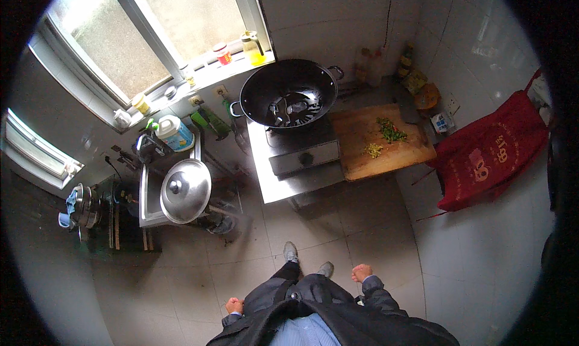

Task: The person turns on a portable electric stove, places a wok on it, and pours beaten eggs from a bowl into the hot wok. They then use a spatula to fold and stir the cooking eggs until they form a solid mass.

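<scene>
My left hand (234, 305) hangs low beside my left hip, fingers curled in, with nothing seen in it. On the other side, my right hand (361, 273) is held out over the floor as a loose fist, and no object shows in it. Neither hand touches anything. Ahead of me a black wok (289, 95) with two loop handles sits on a gas stove (305, 156); its inside looks shiny. To its right lies a wooden cutting board (362, 123), bearing chopped green herbs (391, 130) and a small pile of yellowish minced bits (373, 150).
A round metal lid (186, 191) rests on the sink (145, 192) at left, near a white-and-blue bottle (174, 133). A knife (407, 107) lies at the board's far right. A red apron (491, 150) hangs on the right wall. An oil jug (252, 47) stands on the windowsill.
</scene>
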Available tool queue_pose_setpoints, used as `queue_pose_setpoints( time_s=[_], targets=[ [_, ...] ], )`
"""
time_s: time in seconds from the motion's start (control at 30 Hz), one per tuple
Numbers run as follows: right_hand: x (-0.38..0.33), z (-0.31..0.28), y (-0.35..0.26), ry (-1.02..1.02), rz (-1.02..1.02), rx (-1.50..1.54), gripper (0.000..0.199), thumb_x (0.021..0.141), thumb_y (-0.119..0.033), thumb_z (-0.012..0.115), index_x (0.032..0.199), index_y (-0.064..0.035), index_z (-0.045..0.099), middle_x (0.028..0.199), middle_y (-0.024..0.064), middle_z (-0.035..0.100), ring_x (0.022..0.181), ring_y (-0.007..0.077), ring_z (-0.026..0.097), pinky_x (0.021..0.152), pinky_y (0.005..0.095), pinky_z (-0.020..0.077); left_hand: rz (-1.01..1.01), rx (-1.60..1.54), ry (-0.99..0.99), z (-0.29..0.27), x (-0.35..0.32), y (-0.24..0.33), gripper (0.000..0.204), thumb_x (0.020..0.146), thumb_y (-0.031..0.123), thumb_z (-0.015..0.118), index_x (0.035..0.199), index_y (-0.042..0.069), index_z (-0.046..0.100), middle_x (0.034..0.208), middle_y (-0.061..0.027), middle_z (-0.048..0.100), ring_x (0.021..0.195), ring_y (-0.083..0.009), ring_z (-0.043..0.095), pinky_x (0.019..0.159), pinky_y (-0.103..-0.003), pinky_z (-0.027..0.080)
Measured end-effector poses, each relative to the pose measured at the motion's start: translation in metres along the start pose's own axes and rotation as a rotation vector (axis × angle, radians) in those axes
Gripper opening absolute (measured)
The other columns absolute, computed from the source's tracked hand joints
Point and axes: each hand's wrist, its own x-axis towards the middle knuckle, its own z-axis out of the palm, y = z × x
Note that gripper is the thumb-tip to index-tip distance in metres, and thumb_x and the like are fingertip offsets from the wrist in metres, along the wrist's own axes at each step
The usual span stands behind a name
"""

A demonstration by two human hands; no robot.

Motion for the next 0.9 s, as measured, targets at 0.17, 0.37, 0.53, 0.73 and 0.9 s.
queue_pose_setpoints(
  time_s=[0.17, 0.37, 0.53, 0.73, 0.9],
  targets=[
    [0.0, -0.001, -0.001, -0.008, -0.007, 0.005, 0.011, 0.092, -0.009, 0.065, 0.094, -0.0003, 0.071, 0.078, 0.0115, 0.073, 0.063, 0.0215, 0.072, 0.055, 0.0353, 0.0611, 0.018, 0.015, 0.004, 0.0, 0.003, -0.003, 0.022, 0.07, -0.001, 0.078, 0.068, 0.009, 0.059, 0.063, -0.0017, 0.063, 0.056, -0.0142, 0.06, 0.053, -0.032, 0.05],
    [-0.001, 0.0, -0.001, 0.008, -0.011, -0.02, 0.01, 0.092, -0.009, 0.066, 0.095, -0.0006, 0.07, 0.081, 0.0117, 0.074, 0.064, 0.0223, 0.073, 0.056, 0.0358, 0.0615, 0.013, 0.014, 0.007, 0.0, 0.006, -0.009, 0.021, 0.07, 0.0, 0.078, 0.067, 0.009, 0.059, 0.064, -0.0008, 0.063, 0.057, -0.0136, 0.059, 0.054, -0.031, 0.05],
    [0.004, 0.001, 0.001, 0.021, 0.018, -0.001, 0.009, 0.091, -0.009, 0.067, 0.094, -0.0011, 0.07, 0.08, 0.0119, 0.074, 0.064, 0.0225, 0.073, 0.055, 0.0357, 0.0607, 0.021, 0.017, -0.007, -0.001, 0.008, -0.011, 0.019, 0.07, 0.001, 0.078, 0.068, 0.008, 0.06, 0.065, -0.0009, 0.064, 0.058, -0.013, 0.059, 0.055, -0.032, 0.051],
    [0.005, 0.002, 0.001, 0.025, 0.017, -0.034, 0.01, 0.089, -0.01, 0.068, 0.092, -0.0016, 0.071, 0.078, 0.0109, 0.073, 0.062, 0.0212, 0.072, 0.054, 0.0351, 0.0604, 0.002, 0.019, -0.011, -0.002, 0.008, -0.012, 0.018, 0.069, 0.002, 0.078, 0.068, 0.008, 0.061, 0.065, -0.0009, 0.064, 0.059, -0.0129, 0.059, 0.056, -0.031, 0.051],
    [-0.001, 0.002, -0.003, -0.005, -0.013, -0.017, 0.012, 0.09, -0.01, 0.067, 0.095, -0.0011, 0.072, 0.079, 0.0106, 0.074, 0.063, 0.0207, 0.072, 0.055, 0.0347, 0.0605, -0.001, 0.007, -0.004, -0.001, 0.011, -0.017, 0.018, 0.068, 0.002, 0.078, 0.068, 0.008, 0.061, 0.065, -0.0007, 0.064, 0.058, -0.013, 0.059, 0.056, -0.032, 0.05]
  ],
)
